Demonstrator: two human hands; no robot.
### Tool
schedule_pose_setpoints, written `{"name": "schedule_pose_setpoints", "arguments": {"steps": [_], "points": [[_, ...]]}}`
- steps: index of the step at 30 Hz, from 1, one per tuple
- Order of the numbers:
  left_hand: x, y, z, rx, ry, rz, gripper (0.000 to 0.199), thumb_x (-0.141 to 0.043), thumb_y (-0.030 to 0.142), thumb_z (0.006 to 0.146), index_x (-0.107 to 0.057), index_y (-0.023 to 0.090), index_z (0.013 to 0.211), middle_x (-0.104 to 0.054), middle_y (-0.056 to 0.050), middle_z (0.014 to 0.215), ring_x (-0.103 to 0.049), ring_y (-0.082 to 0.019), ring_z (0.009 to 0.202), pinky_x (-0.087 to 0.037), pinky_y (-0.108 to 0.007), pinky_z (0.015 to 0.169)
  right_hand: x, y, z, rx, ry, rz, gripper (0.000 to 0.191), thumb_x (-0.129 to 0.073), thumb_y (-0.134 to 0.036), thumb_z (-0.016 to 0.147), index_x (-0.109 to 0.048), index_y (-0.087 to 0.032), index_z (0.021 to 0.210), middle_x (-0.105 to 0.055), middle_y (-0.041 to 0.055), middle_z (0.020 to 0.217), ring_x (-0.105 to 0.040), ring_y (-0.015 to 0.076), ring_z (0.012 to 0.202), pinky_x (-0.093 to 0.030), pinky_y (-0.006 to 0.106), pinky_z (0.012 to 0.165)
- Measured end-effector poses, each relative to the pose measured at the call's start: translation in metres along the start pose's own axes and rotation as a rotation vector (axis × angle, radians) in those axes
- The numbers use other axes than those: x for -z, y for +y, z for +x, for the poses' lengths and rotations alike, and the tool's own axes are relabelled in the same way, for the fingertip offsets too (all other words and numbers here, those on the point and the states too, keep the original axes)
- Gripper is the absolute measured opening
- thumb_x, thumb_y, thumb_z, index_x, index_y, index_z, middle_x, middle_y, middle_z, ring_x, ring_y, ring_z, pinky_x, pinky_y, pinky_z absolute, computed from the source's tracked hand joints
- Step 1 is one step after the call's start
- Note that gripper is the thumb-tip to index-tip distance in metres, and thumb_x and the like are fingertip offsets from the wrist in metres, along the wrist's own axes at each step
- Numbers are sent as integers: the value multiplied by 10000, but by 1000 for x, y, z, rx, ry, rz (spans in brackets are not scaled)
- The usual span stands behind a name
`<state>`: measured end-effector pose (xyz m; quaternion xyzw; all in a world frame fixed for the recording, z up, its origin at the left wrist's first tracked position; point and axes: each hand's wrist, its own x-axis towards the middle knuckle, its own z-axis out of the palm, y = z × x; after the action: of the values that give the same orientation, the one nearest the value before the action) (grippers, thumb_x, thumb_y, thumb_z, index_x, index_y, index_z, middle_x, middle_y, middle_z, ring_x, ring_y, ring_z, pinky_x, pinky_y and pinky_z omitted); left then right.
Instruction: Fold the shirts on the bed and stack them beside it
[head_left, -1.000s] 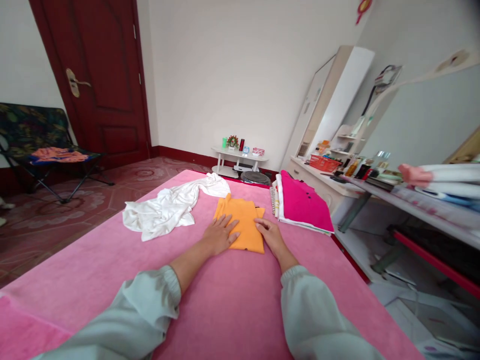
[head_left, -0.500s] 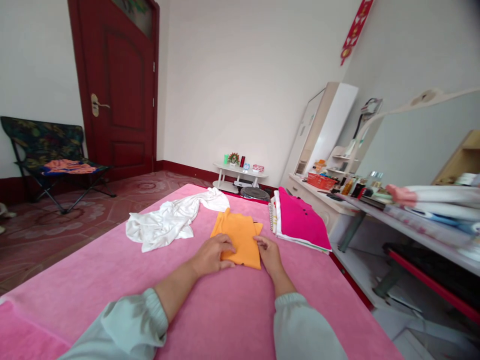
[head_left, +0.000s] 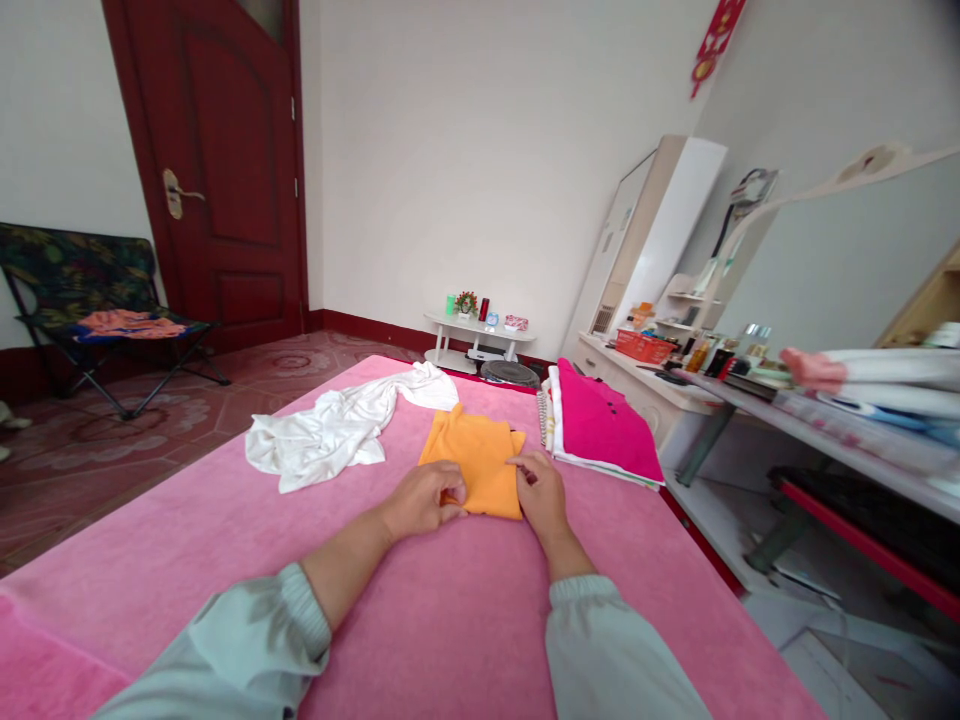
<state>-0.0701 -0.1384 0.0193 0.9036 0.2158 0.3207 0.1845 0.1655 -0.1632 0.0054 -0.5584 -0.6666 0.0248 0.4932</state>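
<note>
A folded orange garment (head_left: 484,455) lies flat on the pink bedcover (head_left: 442,620) in front of me. My left hand (head_left: 426,498) is closed on its near left edge, thumb below and fingers curled over the fabric. At the garment's right edge, my right hand (head_left: 541,492) is also closed, its thumb and fingertips pinching the side. A crumpled white garment (head_left: 330,430) is spread out to the left. Right of the orange one sits a stack of folded clothes, with a bright pink garment (head_left: 604,420) on top.
A low white table (head_left: 480,328) with small items stands by the far wall. On the right are a dresser with a red basket (head_left: 643,346) and a desk (head_left: 757,405) beside the bed. A folding chair (head_left: 112,300) holding clothing stands left, near the red door (head_left: 225,180).
The view has tilted slightly, so the bed appears a little higher. Both hands stay at the orange garment's edges, with the left fingers curled in more.
</note>
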Motion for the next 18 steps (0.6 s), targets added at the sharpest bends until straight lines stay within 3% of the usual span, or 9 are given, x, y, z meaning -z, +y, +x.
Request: {"name": "schedule_pose_setpoints", "arguments": {"steps": [6,10,13,18], "points": [[-2,5,-2,99,-47,9,233,-619,347,784,-554,166,653,-562,31,634,-483,-88,575,-338,-207,559,7,-15,-3,-70,-72,-196,279,-433,-141,710,-683,-221,805,-608,5,784,-564,151,725,-413,234,646],[-2,1,-1,212,96,146,213,-528,329,844,-595,180,708,-607,6,702,-531,-121,659,-368,-232,627,8,-17,-3,-108,-115,-207,260,-428,-170,745,-674,-224,812,-632,-3,843,-572,151,777,-399,227,662],[1,-4,-1,223,157,208,111,-573,289,806,-632,196,794,-636,-21,844,-559,-162,822,-392,-251,719,12,-21,-4,-81,-61,-219,278,-397,-272,853,-663,-213,801,-628,5,841,-563,149,796,-389,230,693],[6,-4,-2,233,103,245,173,-577,334,809,-607,195,712,-620,-20,781,-551,-156,765,-392,-247,680,17,-36,-6,38,59,-400,381,-416,-368,893,-562,-187,591,-554,20,721,-516,146,732,-367,240,672]]}}
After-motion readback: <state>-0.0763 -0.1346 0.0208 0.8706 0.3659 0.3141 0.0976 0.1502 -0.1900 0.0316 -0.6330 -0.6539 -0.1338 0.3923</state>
